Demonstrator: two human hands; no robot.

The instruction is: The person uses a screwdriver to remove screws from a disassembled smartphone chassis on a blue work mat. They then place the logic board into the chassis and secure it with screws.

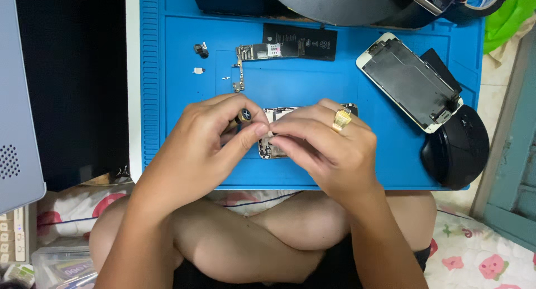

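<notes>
Both forearms come up from the near edge, over crossed bare legs, and meet above the middle of the blue mat (312, 82). The left hand (209, 141) is curled, its thumb and forefinger pinched on the shaft of a small screwdriver (244, 116) whose dark round cap faces up. The right hand (329, 149) — a gold ring (341, 120) on one finger — bends in from the right, its fingers (290, 134) drawn together at the tips just beside the left thumb; whether they grip some tiny part I cannot tell. Beneath both hands lies an opened phone body (273, 147), mostly hidden by them.

Farther off on the mat sit a circuit board (262, 53) and a black battery (304, 42). To the right a white-framed screen panel (410, 81) lies face down, tilted, touching a black mouse (458, 147) at the mat's near right corner — a grey laptop (17, 99) stands at far left.
</notes>
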